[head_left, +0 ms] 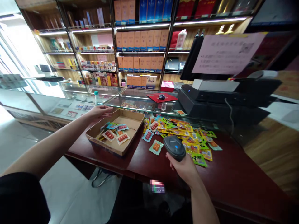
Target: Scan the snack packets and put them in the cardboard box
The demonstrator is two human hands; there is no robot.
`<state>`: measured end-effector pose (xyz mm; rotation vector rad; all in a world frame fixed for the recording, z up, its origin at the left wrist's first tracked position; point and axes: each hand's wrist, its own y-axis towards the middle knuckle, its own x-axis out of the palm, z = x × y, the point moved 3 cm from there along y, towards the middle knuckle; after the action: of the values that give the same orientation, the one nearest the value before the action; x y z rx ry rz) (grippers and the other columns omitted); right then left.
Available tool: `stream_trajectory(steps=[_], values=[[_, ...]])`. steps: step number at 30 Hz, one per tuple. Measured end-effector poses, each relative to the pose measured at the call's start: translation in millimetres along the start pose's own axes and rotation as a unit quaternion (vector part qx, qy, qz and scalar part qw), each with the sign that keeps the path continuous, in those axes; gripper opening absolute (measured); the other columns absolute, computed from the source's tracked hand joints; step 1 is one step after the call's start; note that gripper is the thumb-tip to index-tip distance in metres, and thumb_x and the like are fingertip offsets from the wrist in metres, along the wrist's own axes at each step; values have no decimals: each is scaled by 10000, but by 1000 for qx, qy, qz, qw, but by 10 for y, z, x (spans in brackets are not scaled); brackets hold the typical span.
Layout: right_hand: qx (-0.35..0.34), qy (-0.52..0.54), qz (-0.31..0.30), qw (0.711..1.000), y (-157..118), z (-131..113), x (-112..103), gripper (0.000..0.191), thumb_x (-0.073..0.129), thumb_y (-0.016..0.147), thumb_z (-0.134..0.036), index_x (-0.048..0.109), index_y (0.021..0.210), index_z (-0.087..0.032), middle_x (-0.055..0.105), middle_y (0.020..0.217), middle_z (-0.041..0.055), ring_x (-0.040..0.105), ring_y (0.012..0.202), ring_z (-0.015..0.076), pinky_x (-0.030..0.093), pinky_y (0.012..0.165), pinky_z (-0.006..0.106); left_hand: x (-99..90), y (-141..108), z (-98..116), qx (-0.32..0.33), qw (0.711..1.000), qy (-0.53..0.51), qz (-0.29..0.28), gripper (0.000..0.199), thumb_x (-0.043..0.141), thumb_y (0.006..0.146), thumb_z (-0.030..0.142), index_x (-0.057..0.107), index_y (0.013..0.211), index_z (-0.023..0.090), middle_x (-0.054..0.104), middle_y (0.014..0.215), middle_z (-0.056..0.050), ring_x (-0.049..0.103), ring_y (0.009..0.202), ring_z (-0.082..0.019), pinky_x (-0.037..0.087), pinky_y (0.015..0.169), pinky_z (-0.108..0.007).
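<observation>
In my right hand [184, 166] I grip a black barcode scanner [174, 147] with a small blue light on top. My left hand [100, 112] is over the far left side of a shallow cardboard box [125, 151], fingers stretched out and holding nothing. Several small sausage packets [122, 137] lie inside that box. To its right, a heap of yellow and green snack packets [191, 137] spreads over the dark red desk [144, 165]. A clear packet of orange sausages [156, 147] rests just left of the scanner.
A glass display counter [112, 96] runs behind the desk, with a bottle [96, 97] on it. A red mat [171, 98] carries a computer mouse [162, 96]. A monitor with a paper sheet [226, 53] and a black machine [198, 102] stand at right. Shelves of boxes [142, 40] line the wall.
</observation>
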<state>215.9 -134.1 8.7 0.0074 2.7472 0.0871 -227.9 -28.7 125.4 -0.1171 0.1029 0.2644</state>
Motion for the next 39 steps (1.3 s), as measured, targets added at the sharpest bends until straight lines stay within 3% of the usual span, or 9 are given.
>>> stream_trajectory(steps=[4, 10, 15, 19, 22, 25, 30, 33, 39], values=[[13, 0, 30, 999, -58, 49, -77, 306, 691, 773, -473, 655, 785, -169, 650, 525, 29, 623, 465, 198, 469, 460, 279, 597, 62, -64, 0, 997, -9, -79, 254, 821, 759, 236, 655, 899, 103, 716, 734, -63, 715, 722, -174, 593, 714, -299], [31, -18, 86, 996, -226, 31, -318, 259, 700, 758, -439, 661, 775, -184, 657, 525, 21, 614, 445, 193, 452, 444, 274, 1768, -21, -168, 12, 969, -4, -248, 507, 937, 526, 395, 663, 850, 116, 724, 791, -78, 726, 740, -204, 614, 685, -326], [53, -49, 122, 990, -372, -7, -527, 241, 681, 766, -423, 674, 758, -182, 663, 527, 24, 615, 449, 191, 463, 463, 280, 2735, -204, -381, 11, 942, 14, -335, 478, 933, 527, 388, 685, 831, 114, 726, 782, -86, 706, 697, -183, 589, 608, -280], [52, -62, 142, 987, -424, 38, -608, 255, 676, 773, -428, 697, 772, -174, 681, 551, 41, 654, 512, 212, 487, 502, 291, 3266, -257, -647, 60, 920, 76, -381, 289, 870, 636, 299, 712, 824, 147, 709, 696, -47, 681, 655, -170, 572, 607, -279], [49, -66, 149, 985, -436, 78, -631, 264, 675, 779, -424, 709, 813, -165, 701, 591, 57, 684, 572, 228, 509, 536, 299, 3439, -296, -760, 233, 869, 200, -387, 181, 743, 738, 209, 750, 917, 178, 742, 814, -61, 699, 790, -202, 571, 786, -327], [42, -66, 161, 984, -446, 88, -641, 253, 673, 784, -411, 703, 837, -165, 710, 617, 62, 697, 606, 231, 520, 557, 301, 3485, -418, -833, 425, 757, 290, -403, 472, 618, 769, 99, 696, 1216, 226, 684, 1248, -100, 609, 1186, -266, 443, 1060, -397], [24, -65, 166, 984, -444, 54, -614, 228, 663, 792, -393, 688, 824, -168, 712, 618, 62, 692, 583, 225, 524, 553, 301, 3512, -588, -1069, 550, 585, 391, -449, 716, 556, 759, 34, 517, 1431, 278, 408, 1564, -101, 302, 1465, -325, 244, 1174, -530], [21, -64, 160, 985, -423, 37, -581, 242, 660, 790, -396, 698, 838, -162, 704, 595, 57, 697, 587, 233, 526, 553, 300, 3528, -612, -1169, 548, 556, 420, -462, 603, 514, 818, 61, 557, 1384, 265, 497, 1484, -120, 448, 1370, -297, 352, 1112, -456], [24, -60, 137, 988, -368, 32, -515, 257, 654, 789, -407, 705, 859, -164, 711, 611, 59, 710, 622, 243, 528, 563, 301, 3464, -643, -1079, 492, 585, 497, -411, 525, 577, 772, 131, 591, 1289, 226, 651, 1119, -138, 642, 1009, -286, 493, 846, -347]])
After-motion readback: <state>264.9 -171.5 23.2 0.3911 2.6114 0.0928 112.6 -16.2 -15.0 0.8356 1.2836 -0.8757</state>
